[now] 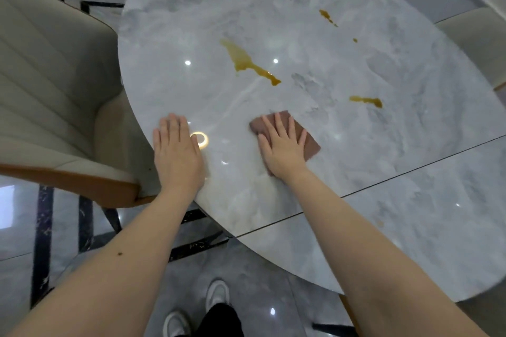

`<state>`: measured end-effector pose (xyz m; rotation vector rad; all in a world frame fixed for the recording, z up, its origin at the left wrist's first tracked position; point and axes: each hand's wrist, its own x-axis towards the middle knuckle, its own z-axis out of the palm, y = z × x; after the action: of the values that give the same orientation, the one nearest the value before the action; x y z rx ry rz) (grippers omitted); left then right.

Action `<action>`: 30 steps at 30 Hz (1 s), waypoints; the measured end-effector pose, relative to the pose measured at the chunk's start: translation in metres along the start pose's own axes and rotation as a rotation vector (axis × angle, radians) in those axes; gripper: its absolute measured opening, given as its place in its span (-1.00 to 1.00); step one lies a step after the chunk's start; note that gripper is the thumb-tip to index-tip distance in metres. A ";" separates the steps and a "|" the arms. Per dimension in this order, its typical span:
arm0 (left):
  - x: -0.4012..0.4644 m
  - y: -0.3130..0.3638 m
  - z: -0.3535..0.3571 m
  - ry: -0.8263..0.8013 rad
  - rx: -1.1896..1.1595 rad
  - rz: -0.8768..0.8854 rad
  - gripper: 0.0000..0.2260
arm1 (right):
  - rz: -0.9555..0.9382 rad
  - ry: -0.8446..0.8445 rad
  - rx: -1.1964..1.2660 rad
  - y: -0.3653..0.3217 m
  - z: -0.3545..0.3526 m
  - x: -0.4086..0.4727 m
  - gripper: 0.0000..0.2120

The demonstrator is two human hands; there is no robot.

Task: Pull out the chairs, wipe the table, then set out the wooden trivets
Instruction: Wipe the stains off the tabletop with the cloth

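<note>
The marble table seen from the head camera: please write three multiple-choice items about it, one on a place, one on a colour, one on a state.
1. Where does the cloth lie?
A. under the right hand
B. on the chair
C. on the floor

2. What colour are the spills on the table?
A. blue
B. yellow-brown
C. white

3. How is the left hand?
A. gripping the cloth
B. raised in the air
C. flat on the table

Answers:
1 A, the right hand presses on it with straight fingers.
2 B, several amber streaks show beyond the hands.
3 C, its palm rests near the table edge beside the chair.
</note>
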<state>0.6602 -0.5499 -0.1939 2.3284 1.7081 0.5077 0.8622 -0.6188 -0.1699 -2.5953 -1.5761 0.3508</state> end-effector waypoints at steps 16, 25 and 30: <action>0.000 0.001 0.000 -0.011 -0.013 -0.002 -0.56 | -0.020 -0.002 -0.006 -0.004 0.001 -0.005 -0.50; 0.001 0.002 -0.005 -0.018 0.010 0.012 -0.56 | -0.362 -0.049 -0.061 -0.004 0.006 -0.033 -0.41; 0.025 0.005 -0.009 -0.043 0.145 0.093 -0.65 | -0.083 -0.003 -0.053 0.037 -0.008 -0.013 -0.35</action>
<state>0.6678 -0.5278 -0.1796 2.5102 1.6757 0.3575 0.8903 -0.6472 -0.1676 -2.5587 -1.7106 0.3106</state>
